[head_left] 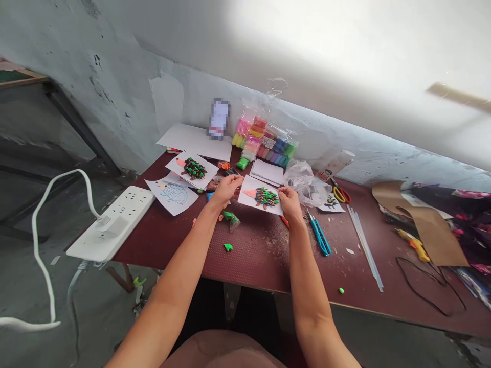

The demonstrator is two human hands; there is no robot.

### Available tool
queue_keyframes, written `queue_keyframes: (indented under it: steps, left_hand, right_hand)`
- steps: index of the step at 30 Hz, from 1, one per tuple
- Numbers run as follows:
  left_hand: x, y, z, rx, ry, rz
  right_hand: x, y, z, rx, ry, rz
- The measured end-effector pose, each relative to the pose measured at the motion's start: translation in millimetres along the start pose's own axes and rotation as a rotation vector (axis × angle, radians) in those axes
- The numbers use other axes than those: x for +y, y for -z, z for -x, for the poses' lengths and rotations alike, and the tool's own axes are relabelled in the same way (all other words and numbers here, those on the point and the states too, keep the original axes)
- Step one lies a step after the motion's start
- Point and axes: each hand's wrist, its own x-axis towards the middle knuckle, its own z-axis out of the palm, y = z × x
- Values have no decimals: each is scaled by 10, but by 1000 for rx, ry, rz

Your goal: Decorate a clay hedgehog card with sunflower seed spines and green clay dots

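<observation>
Power strip (111,222) lay at the left end of the maroon tabletop (261,263), white cable (49,240) looping off it. Hedgehog outline sheet (172,197) and a clay-covered hedgehog card (194,169) sat at 10 o'clock from the work card. Left hand (226,189) was open, fingers flat, tips at the 9 o'clock edge of the work card (261,198). Work card sat mid-table, pink clay nose toward 9 o'clock, green-and-brown clay spines on top. Green clay crumb (228,247) lay at 7 o'clock from it. Clay packs (264,143) stood at 12 o'clock. Right hand (290,202) sat on the 3 o'clock edge, fingers curved over it; firm grip or light touch, cannot tell. Further right: plastic bag (303,183) at 2 o'clock, teal-handled scissors (319,234) at 4 o'clock, red-and-yellow scissors (340,194), clear glue sticks (362,245), kraft paper (422,225) at the far end.
</observation>
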Motion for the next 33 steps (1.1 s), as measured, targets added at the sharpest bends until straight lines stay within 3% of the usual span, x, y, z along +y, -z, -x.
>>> queue_keyframes:
  steps: [8,13,18,26,30,33]
  left_hand:
    - [107,58,57,-68,44,336]
    - [114,69,62,-46,13,356]
    - [99,60,61,90,57,429]
    - [79,55,70,75,101,115]
    - [22,15,42,83,125,-135]
    - [-32,2,24,96,80,-236]
  right_hand:
    - [-203,-341,-67,89,-59,-315]
    - [-217,-463,48,-42,-62,-481]
    - [-193,-421,148,-108,-63,-484]
    - [-53,-156,124,-111,-120,-251]
    - [43,-120,121,-139,-105,-5]
    - [37,-134,127,-73,-25,261]
